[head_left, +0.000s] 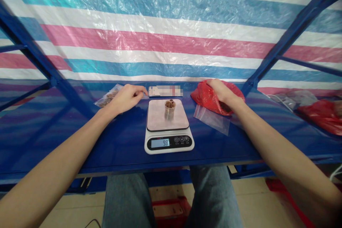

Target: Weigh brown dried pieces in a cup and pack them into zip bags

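Cup (169, 110) of brown bits (170, 103), heaped to its rim, stands on digital scale (156, 115) — overfilling or a knock might spill some & skew the reading. R hand (222, 91) dips in red bag (201, 93), fingers hidden, grip can't be told. L hand (128, 97), fingers loosely curled, btwn clear bag (106, 99) & phone (153, 91) — hold, if any, unclear.

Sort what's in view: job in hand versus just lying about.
Likely the job:
scale
cup of brown pieces on it
red bag, right hand inside
filled zip bag by left hand
flat zip bag

Likely lying about:
phone
red bundle
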Demonstrator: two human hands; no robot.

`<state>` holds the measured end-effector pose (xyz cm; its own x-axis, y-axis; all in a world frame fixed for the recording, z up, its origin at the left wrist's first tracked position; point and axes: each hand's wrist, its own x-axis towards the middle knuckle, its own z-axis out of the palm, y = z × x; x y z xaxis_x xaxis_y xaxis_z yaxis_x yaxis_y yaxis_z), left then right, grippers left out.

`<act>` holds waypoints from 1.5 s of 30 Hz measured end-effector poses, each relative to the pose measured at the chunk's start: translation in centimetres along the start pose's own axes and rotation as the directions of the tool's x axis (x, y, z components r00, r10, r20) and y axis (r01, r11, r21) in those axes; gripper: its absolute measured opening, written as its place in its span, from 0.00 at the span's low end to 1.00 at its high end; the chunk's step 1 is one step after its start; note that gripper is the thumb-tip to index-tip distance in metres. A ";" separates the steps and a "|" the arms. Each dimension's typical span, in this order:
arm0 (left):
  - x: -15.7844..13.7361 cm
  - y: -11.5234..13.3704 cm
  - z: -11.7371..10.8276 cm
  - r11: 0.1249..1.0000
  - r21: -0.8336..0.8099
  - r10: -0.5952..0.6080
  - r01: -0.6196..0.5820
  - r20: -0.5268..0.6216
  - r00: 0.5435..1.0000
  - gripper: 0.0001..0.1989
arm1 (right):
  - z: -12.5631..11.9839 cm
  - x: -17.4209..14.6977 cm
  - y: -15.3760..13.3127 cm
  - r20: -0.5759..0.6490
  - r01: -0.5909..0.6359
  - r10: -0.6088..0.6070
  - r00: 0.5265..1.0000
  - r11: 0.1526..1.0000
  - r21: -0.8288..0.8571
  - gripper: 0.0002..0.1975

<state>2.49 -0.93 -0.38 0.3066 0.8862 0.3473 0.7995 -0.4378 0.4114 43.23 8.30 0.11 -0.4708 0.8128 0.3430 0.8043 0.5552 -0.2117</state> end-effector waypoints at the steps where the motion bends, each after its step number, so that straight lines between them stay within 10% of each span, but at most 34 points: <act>1: 0.0 0.0 0.0 1.000 0.002 -0.001 0.001 -0.001 1.000 0.19 | -0.2 0.0 -0.1 -0.012 -0.016 0.016 1.000 0.999 -0.033 0.06; 9: 0.0 0.0 0.0 1.000 0.006 0.008 -0.008 -0.009 1.000 0.19 | -2.8 -1.0 0.5 -0.085 -0.071 0.065 0.994 0.995 -0.070 0.09; 15: 0.0 -0.1 -0.1 1.000 -0.003 0.010 -0.010 -0.003 1.000 0.18 | -6.0 -2.4 -4.1 -0.452 0.005 0.043 0.891 0.994 0.105 0.02; 23: 0.0 -0.2 -0.1 1.000 0.009 0.013 -0.013 -0.016 1.000 0.19 | -3.8 -1.5 -16.6 -0.046 0.272 -0.278 0.959 0.867 0.418 0.04; 45: 0.1 -0.3 0.1 0.999 0.011 0.049 -0.049 -0.021 0.999 0.18 | -3.5 -0.3 -16.5 0.132 0.265 -0.356 0.925 0.854 0.449 0.07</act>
<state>2.29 -0.70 -0.54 0.3343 0.8604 0.3847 0.7893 -0.4786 0.3845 31.39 -1.67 6.67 -0.7697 0.5775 0.2722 0.3992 0.7680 -0.5008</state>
